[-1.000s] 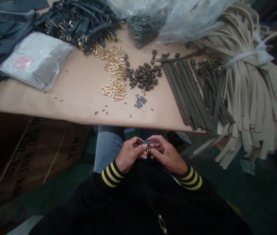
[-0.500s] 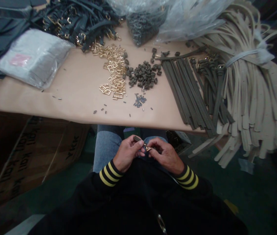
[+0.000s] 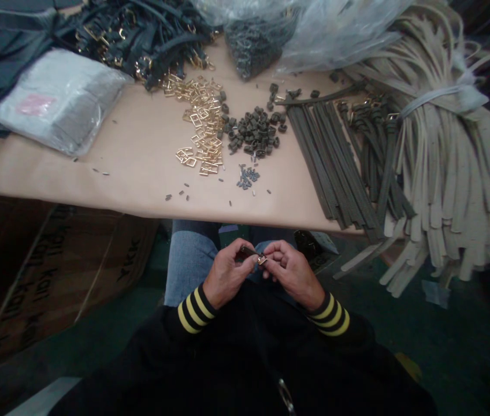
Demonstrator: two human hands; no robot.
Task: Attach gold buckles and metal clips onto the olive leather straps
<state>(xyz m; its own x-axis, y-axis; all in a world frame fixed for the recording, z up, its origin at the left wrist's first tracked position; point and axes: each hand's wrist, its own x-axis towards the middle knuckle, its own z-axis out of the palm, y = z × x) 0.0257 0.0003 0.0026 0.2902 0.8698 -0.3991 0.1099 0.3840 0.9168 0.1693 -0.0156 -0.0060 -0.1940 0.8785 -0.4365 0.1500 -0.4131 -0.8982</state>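
Note:
Over my lap, below the table edge, my left hand (image 3: 230, 273) pinches a dark strap (image 3: 248, 251) between thumb and fingers. My right hand (image 3: 293, 271) closes on a small gold buckle (image 3: 262, 260) at the strap's end, and the two hands nearly touch there. Fingers partly cover both strap and buckle, so how they are joined cannot be made out. On the table ahead lie a pile of gold buckles (image 3: 205, 138), a heap of dark strap loops (image 3: 256, 132) and a little cluster of small metal pieces (image 3: 248, 177).
Dark olive straps (image 3: 331, 167) lie in a row at the right, beside a tied bundle of beige straps (image 3: 448, 167) overhanging the edge. A plastic-wrapped packet (image 3: 60, 101) and black buckled straps (image 3: 141, 43) occupy the left and back. A cardboard box (image 3: 63, 260) stands below left.
The strap in my left hand has tilted and its free end has dropped slightly toward the right. My right fingers have shifted a little around the buckle. The things on the table stay put.

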